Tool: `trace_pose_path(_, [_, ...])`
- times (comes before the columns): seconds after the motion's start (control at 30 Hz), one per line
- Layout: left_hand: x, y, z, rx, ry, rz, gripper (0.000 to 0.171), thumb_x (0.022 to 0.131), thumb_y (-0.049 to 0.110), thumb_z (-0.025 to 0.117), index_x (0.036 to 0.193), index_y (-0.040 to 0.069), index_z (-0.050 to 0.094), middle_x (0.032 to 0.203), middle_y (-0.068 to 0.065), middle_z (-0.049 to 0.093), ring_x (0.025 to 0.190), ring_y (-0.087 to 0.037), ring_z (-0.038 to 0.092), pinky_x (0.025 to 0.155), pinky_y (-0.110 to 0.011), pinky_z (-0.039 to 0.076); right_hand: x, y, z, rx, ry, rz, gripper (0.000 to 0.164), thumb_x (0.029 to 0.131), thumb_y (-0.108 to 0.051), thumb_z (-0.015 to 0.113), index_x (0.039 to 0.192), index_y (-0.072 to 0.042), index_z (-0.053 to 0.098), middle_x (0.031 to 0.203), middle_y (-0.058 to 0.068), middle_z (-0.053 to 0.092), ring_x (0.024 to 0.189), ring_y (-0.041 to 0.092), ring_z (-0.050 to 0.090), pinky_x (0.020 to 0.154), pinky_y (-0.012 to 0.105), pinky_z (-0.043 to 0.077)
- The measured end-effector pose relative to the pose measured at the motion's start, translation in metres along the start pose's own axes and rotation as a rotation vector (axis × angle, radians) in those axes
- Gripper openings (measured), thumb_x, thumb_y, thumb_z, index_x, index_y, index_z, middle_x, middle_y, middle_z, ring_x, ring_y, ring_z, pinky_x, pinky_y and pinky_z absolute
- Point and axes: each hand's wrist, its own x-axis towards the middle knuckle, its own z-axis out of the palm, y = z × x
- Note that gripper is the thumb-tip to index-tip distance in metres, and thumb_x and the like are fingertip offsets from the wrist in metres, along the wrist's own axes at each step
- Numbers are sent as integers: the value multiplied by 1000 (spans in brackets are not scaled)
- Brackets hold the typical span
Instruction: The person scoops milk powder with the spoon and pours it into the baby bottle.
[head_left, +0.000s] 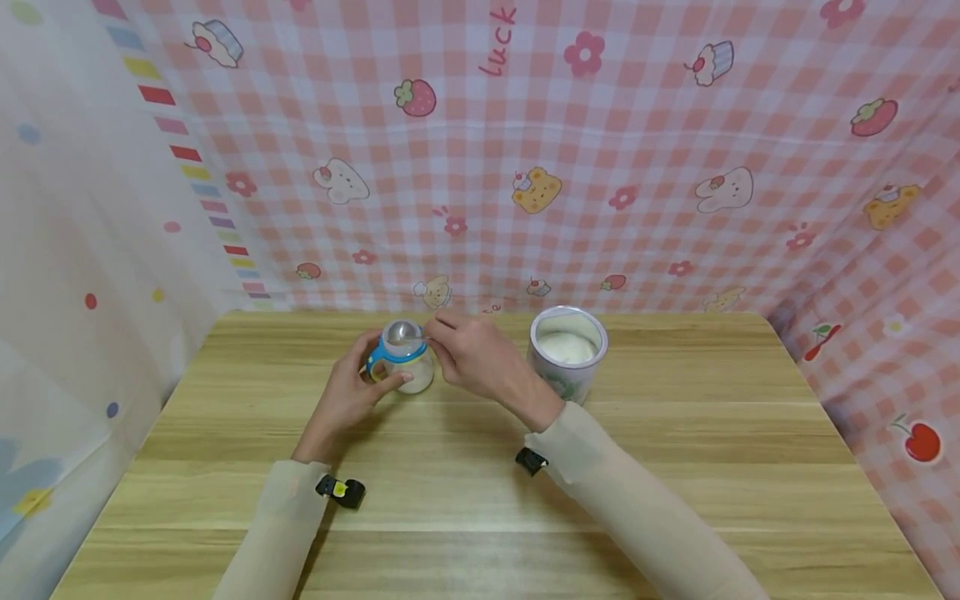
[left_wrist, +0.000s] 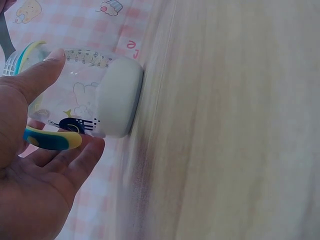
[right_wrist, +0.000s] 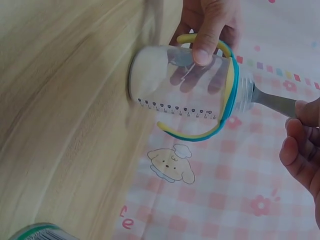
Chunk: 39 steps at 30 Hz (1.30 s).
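1. The clear bottle (right_wrist: 182, 97) stands upright on the wooden table (head_left: 450, 508), whitish contents low inside (its collar (right_wrist: 230, 92) bears two curved handles).
2. The left hand (head_left: 356, 377) grips the bottle, thumb against its side.
3. The right hand (head_left: 476, 354) pinches a spoon (right_wrist: 276, 102) at its mouth.
4. To the right, an open tin (head_left: 564, 379) contains white powder (head_left: 567, 347).

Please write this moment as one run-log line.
left hand: holds bottle | right hand: pinches spoon at bottle mouth | tin: open, white powder inside
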Motion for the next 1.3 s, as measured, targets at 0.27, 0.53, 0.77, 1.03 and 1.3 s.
trace_pose_path(0.27, [-1, 1, 0, 20, 8, 3, 71, 90, 25, 81, 150, 17, 44, 147, -11, 56, 137, -30, 52, 115, -57, 45, -1, 1, -3, -47, -48, -25, 12, 95, 3, 63, 88, -6, 66, 78, 2, 55, 61, 8, 47, 52, 17, 40])
trace_pose_path(0.53, [-2, 1, -1, 27, 7, -1, 72, 90, 27, 81, 151, 18, 43, 147, -11, 56, 136, -31, 52, 114, -58, 46, 0, 2, -5, -55, -77, -54, 21, 88, 11, 58, 89, -8, 67, 75, 1, 51, 58, 7, 40, 49, 17, 35])
trace_pose_path(0.77, [-2, 1, -1, 48, 7, -5, 72, 91, 26, 81, 151, 18, 42, 147, -12, 56, 136, -32, 53, 112, -57, 47, 0, 2, -6, -51, -92, -25, 14, 91, 6, 62, 90, -7, 66, 78, 2, 54, 59, 8, 45, 51, 19, 40])
trace_pose_path(1.03, [-1, 0, 0, 55, 19, 9, 72, 91, 22, 81, 151, 15, 43, 146, -13, 57, 134, -31, 54, 110, -55, 49, 0, 3, -5, 99, -65, 95, 15, 101, -6, 59, 87, -8, 63, 79, 2, 60, 62, 9, 48, 57, 20, 45])
trace_pose_path(1.3, [-1, 1, -1, 50, 13, 9, 71, 91, 21, 80, 151, 16, 43, 144, -13, 58, 135, -32, 54, 115, -58, 44, -1, 3, -3, 265, -56, 327, 15, 101, -9, 62, 89, -10, 70, 71, 0, 61, 56, 8, 47, 52, 19, 39])
